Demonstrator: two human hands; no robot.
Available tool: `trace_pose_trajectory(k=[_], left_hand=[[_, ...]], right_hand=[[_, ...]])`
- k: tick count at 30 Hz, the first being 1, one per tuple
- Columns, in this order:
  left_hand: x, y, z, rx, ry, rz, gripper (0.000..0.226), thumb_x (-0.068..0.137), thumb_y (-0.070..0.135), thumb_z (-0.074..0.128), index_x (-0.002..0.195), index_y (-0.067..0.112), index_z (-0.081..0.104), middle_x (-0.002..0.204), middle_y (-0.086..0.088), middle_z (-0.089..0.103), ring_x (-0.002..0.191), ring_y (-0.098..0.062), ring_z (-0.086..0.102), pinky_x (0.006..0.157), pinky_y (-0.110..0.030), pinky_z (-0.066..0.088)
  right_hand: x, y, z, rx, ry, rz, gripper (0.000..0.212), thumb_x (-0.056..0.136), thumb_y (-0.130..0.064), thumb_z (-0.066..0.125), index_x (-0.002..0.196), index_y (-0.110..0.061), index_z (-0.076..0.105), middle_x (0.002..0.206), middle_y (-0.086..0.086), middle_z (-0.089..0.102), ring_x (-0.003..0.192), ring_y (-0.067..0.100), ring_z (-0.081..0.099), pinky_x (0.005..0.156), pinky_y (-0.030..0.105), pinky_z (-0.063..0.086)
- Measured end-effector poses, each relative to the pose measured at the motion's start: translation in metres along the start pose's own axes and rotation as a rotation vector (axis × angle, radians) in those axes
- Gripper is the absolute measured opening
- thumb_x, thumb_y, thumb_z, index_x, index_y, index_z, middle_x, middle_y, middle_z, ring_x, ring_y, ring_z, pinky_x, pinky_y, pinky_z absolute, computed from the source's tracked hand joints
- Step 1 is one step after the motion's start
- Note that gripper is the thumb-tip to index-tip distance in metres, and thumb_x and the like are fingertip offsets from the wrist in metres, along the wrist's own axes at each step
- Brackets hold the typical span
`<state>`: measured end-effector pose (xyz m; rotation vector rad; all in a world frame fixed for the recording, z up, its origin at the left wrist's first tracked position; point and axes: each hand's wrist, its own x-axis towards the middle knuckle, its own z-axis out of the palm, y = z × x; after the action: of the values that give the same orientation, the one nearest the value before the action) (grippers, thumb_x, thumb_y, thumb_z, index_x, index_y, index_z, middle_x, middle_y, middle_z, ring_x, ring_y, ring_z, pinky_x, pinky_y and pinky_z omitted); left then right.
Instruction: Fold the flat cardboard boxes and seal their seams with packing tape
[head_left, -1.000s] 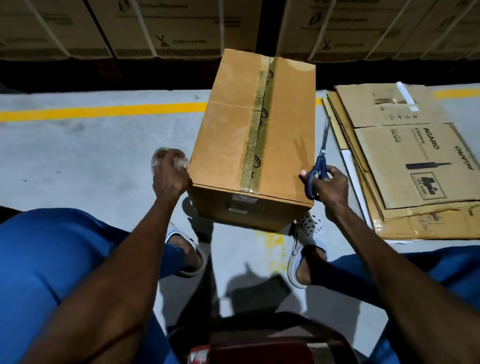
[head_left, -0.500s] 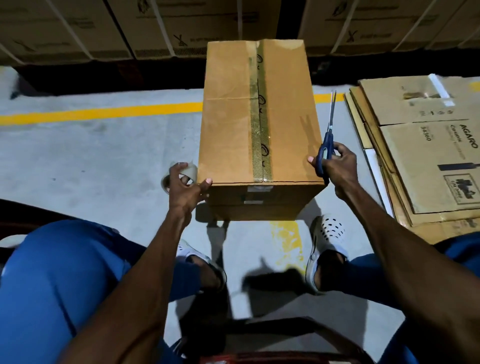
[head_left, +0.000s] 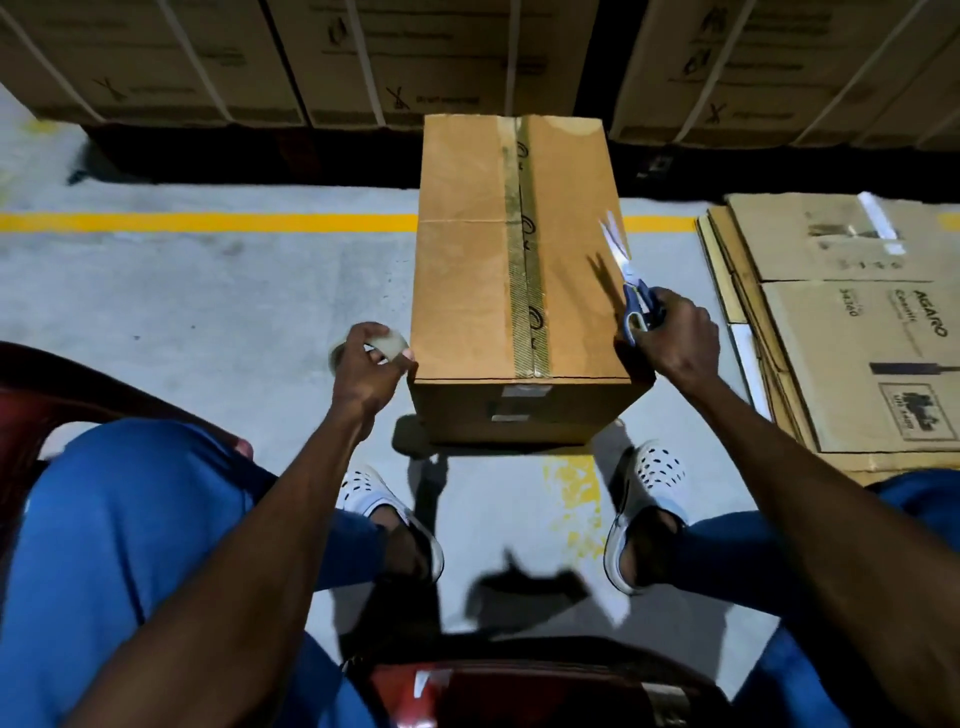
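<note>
A folded brown cardboard box (head_left: 467, 291) stands on the floor between my feet, its top seam covered by a strip of packing tape (head_left: 527, 270) running away from me. My left hand (head_left: 369, 371) grips a roll of clear tape (head_left: 387, 343) at the box's near left corner. My right hand (head_left: 675, 338) holds blue-handled scissors (head_left: 631, 280) at the box's near right edge, blades slightly parted and pointing away over the top.
A stack of flat cardboard boxes (head_left: 852, 332) lies on the floor at the right. Strapped cartons (head_left: 415, 57) line the back wall. A yellow floor line (head_left: 208, 222) runs behind the box. I sit on a red chair (head_left: 519, 691).
The box has been turned square to me and set down flat. My right hand slid toward me along the right edge, and the scissor blades have parted.
</note>
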<state>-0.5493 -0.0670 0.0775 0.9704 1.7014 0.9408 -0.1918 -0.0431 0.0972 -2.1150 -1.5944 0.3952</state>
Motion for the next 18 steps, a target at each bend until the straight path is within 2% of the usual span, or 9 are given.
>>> trace_pose_trajectory(k=[2,4,6,8,10,12,14,16,18], left_hand=[[-0.006,0.009,-0.006,0.069,0.049,0.057,0.03,0.089,0.018,0.074,0.113,0.02,0.056,0.108,-0.009,0.06,0.095,-0.03,0.063,0.081,-0.049,0.058],[-0.015,0.021,-0.012,0.143,0.029,0.12,0.023,0.09,0.019,0.072,0.109,0.017,0.06,0.094,0.001,0.058,0.083,-0.022,0.06,0.08,-0.052,0.059],[-0.028,0.035,-0.017,0.181,-0.008,0.184,0.014,0.088,0.024,0.073,0.099,0.024,0.064,0.085,0.006,0.057,0.078,-0.021,0.058,0.076,-0.053,0.06],[-0.044,0.049,-0.02,0.183,-0.072,0.208,0.007,0.087,0.026,0.072,0.091,0.027,0.066,0.079,0.003,0.056,0.077,-0.024,0.057,0.062,-0.05,0.06],[-0.063,0.058,-0.02,0.172,-0.178,0.224,0.006,0.089,0.019,0.071,0.089,0.024,0.068,0.086,-0.002,0.061,0.08,-0.024,0.057,0.051,-0.037,0.053],[-0.084,0.066,-0.02,0.155,-0.293,0.238,0.006,0.09,0.014,0.07,0.091,0.02,0.069,0.096,-0.002,0.067,0.081,-0.02,0.058,0.058,-0.031,0.046],[-0.103,0.07,-0.02,0.152,-0.377,0.237,0.006,0.09,0.013,0.069,0.092,0.019,0.07,0.093,0.004,0.067,0.076,-0.014,0.056,0.064,-0.028,0.042],[-0.117,0.07,-0.02,0.159,-0.414,0.22,0.005,0.086,0.02,0.069,0.09,0.02,0.071,0.092,0.003,0.068,0.073,-0.013,0.055,0.064,-0.026,0.04],[-0.126,0.069,-0.017,0.172,-0.422,0.205,0.016,0.076,0.03,0.065,0.089,0.023,0.071,0.096,-0.005,0.07,0.077,-0.018,0.059,0.065,-0.028,0.041]], right_hand=[[-0.007,-0.02,-0.013,0.005,0.019,-0.064,0.029,0.086,-0.032,0.073,0.109,-0.016,0.069,0.093,0.011,0.072,0.089,0.037,0.066,0.068,0.034,0.044],[-0.015,-0.044,-0.026,0.089,-0.048,-0.082,0.041,0.08,-0.03,0.082,0.115,-0.012,0.071,0.098,0.011,0.073,0.09,0.033,0.068,0.073,0.037,0.052],[-0.027,-0.064,-0.038,0.163,-0.153,-0.099,0.052,0.074,-0.033,0.087,0.118,-0.011,0.071,0.105,0.01,0.073,0.092,0.029,0.068,0.079,0.043,0.057],[-0.042,-0.078,-0.047,0.249,-0.246,-0.114,0.058,0.069,-0.037,0.091,0.119,-0.015,0.07,0.11,0.007,0.074,0.093,0.025,0.069,0.08,0.043,0.058],[-0.061,-0.088,-0.054,0.394,-0.341,-0.086,0.057,0.068,-0.032,0.092,0.117,-0.018,0.068,0.106,0.004,0.075,0.092,0.02,0.072,0.076,0.037,0.058],[-0.081,-0.098,-0.059,0.567,-0.403,-0.049,0.052,0.069,-0.021,0.092,0.114,-0.016,0.068,0.093,0.001,0.078,0.085,0.013,0.074,0.068,0.029,0.056],[-0.098,-0.109,-0.059,0.721,-0.436,-0.01,0.054,0.07,-0.013,0.09,0.117,-0.011,0.066,0.091,0.002,0.078,0.084,0.013,0.075,0.065,0.023,0.055],[-0.111,-0.119,-0.056,0.819,-0.464,0.021,0.058,0.07,-0.008,0.089,0.122,-0.007,0.063,0.096,0.007,0.078,0.09,0.018,0.076,0.07,0.027,0.058],[-0.121,-0.126,-0.052,0.856,-0.495,0.04,0.058,0.07,-0.005,0.088,0.122,-0.008,0.062,0.099,0.009,0.078,0.093,0.022,0.075,0.077,0.035,0.061]])
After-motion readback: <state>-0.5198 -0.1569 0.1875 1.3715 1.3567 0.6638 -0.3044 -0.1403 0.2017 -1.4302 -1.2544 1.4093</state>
